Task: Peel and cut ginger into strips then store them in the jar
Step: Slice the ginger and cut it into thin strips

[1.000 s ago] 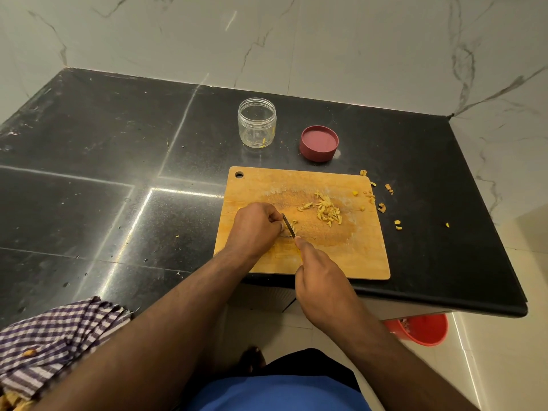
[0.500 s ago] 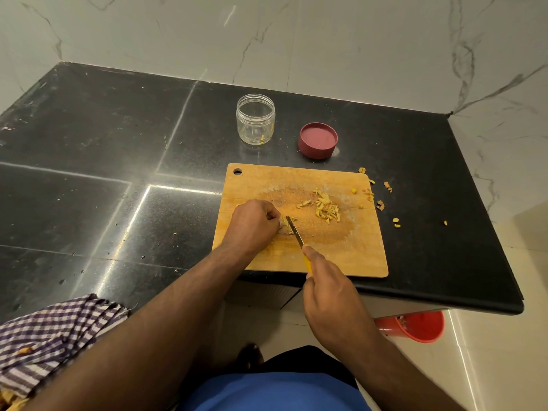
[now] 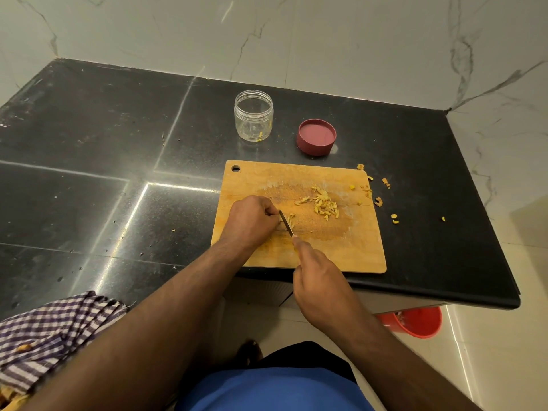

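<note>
Since half a second ago the knife (image 3: 286, 223) has slid back against the ginger (image 3: 291, 220) pinned under the curled left hand (image 3: 250, 218) on the cutting board (image 3: 350, 250); right hand (image 3: 318, 280) grips its handle. Slicing continues; the jar (image 3: 253, 115) waits nearly empty.

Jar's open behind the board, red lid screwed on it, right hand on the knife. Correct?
Not quite. In the head view the red lid lies on the counter beside the jar, not screwed on. The jar is open behind the board, and the right hand holds the knife.

black counter (image 3: 89, 179), cutting board (image 3: 350, 247), jar (image 3: 253, 115), lid (image 3: 316, 141)
</note>
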`<state>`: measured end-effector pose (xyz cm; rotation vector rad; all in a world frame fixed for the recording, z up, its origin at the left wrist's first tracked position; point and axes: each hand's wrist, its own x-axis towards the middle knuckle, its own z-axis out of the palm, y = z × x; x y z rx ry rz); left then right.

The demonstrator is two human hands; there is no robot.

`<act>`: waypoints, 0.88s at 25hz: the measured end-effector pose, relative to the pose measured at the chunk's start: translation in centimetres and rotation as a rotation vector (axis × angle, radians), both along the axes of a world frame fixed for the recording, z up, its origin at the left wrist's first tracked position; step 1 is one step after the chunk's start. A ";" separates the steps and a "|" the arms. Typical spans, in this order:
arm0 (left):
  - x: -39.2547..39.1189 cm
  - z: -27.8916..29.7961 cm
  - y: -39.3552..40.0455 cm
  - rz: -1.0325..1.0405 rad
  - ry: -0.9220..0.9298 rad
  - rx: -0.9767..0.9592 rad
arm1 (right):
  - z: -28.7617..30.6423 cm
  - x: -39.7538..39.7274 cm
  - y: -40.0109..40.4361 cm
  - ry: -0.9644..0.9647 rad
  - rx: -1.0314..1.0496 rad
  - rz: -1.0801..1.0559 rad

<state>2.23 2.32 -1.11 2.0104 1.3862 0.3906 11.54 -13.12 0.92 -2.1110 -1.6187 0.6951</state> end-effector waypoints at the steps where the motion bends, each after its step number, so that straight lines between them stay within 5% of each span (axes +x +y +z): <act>1: 0.0 0.0 0.0 0.001 -0.001 -0.007 | 0.0 0.0 -0.7 0.011 -0.004 -0.003; 22: -0.1 0.0 -0.3 0.018 -0.001 -0.001 | 0.6 0.0 -1.9 0.000 0.007 0.009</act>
